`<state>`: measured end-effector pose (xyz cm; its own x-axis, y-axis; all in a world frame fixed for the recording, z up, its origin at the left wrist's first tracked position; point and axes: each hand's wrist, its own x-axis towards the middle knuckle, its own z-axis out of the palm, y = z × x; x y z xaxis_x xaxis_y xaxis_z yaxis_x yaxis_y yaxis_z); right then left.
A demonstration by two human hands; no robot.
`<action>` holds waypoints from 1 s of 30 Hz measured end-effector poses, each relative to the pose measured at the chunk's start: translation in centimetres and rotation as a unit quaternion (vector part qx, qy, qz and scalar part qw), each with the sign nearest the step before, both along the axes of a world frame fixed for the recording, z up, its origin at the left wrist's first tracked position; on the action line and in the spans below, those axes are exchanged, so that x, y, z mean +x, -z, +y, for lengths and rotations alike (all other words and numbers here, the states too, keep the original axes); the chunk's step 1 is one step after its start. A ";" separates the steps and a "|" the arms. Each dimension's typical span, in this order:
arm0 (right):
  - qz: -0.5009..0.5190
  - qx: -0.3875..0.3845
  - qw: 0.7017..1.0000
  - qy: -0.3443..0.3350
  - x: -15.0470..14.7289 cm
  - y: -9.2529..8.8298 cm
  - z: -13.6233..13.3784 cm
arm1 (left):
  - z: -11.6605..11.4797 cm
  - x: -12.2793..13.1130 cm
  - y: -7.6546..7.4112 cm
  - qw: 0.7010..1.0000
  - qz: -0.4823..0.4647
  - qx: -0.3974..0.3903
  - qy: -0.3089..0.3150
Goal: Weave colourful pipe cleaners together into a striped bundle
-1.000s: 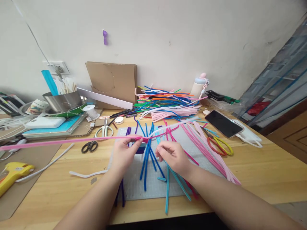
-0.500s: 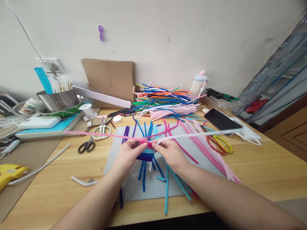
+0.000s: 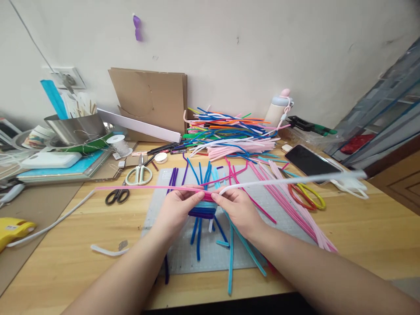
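Note:
Between both hands is a small piece of wound pipe cleaners, banded pink, light blue, blue and purple. My left hand pinches its left side, thumb on the pink band. My right hand is closed on its right side, thumb close to the other. A pink pipe cleaner stretches out leftwards from the piece, past my left fingers. A white pipe cleaner reaches far right from my right fingers. The fingers behind the piece are hidden. Below lies a grey cutting mat with loose blue pipe cleaners.
Left are white-handled scissors, black-handled scissors and a yellow glue gun. A pipe cleaner pile lies at the back, near a bottle. Pink pipe cleaners and a phone lie to the right.
The view has tilted and shifted slightly. The pink pipe cleaner lies more level now and its left end sits lower. Both hands keep their hold on the wound piece.

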<state>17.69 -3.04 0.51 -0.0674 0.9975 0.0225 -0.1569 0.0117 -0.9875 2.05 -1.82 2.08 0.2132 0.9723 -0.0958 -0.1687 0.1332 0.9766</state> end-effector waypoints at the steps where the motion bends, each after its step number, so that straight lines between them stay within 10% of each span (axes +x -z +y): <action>1: -0.001 0.000 1.000 0.003 0.0 0.0 0.0 | 0.0 0.0 0.0 1.000 -0.003 -0.003 0.001; 30: -0.015 0.008 1.000 -0.022 -0.2 -0.2 0.1 | 0.2 -0.4 0.4 0.996 -0.053 -0.016 -0.076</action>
<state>17.52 -2.97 0.68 -0.1126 0.9930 0.0368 -0.1290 0.0221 -0.9914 1.67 -1.65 1.69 0.0741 0.9908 -0.1129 -0.2919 0.1298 0.9476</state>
